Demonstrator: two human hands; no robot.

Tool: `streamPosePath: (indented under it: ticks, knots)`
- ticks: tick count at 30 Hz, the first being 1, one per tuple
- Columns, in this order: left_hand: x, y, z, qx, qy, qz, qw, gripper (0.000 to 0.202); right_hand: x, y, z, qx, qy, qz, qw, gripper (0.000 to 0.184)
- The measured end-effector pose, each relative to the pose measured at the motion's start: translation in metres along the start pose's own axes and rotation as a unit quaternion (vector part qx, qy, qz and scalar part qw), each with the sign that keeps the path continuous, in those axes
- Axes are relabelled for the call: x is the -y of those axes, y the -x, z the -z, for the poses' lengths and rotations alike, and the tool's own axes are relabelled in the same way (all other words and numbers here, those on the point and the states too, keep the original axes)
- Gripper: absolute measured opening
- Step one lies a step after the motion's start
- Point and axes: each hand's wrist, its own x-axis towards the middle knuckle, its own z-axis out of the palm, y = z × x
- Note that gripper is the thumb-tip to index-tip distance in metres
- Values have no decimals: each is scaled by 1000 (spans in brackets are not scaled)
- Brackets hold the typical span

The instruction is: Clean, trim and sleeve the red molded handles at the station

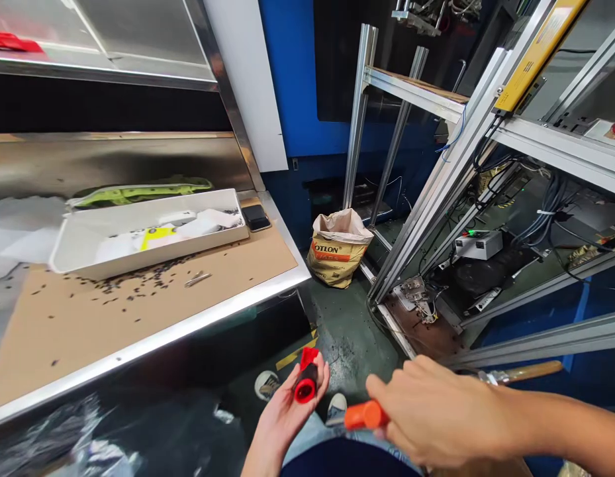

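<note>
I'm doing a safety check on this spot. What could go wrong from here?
The red-and-black part is held in an open palm by the left hand over the floor, so it might slip and land near the shoes. The orange piece in the right hand is close to that left hand, so a sudden move could knock the two together. The wooden handle nearby could also catch the metal rail.

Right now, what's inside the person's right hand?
An orange handle sticks out of the right hand; the rest of it, covered by the hand, cannot be seen.
</note>
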Motion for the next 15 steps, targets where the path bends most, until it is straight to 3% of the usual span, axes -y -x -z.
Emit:
streamPosePath:
  ticks: [3, 6, 8, 10, 15]
  knots:
    - [7, -9, 13, -17, -118, -72, 990, 12, -2, -1, 0, -25, 13, -51, 998, 25]
    - [13, -16, 31, -40, -263, -206, 942, 40, -4, -3, 1, -7, -2, -17, 1000, 25]
    - [12, -18, 46, -49, -357, -304, 882, 50, -6, -4, 4, -7, -11, -25, 1000, 26]
    - [9, -18, 60, -53, -441, -376, 813, 48, -8, -6, 7, -19, -9, -61, 998, 27]
    - [-5, -17, 83, -42, -581, -473, 660, 28, -15, -10, 12, 16, -30, -54, 998, 32]
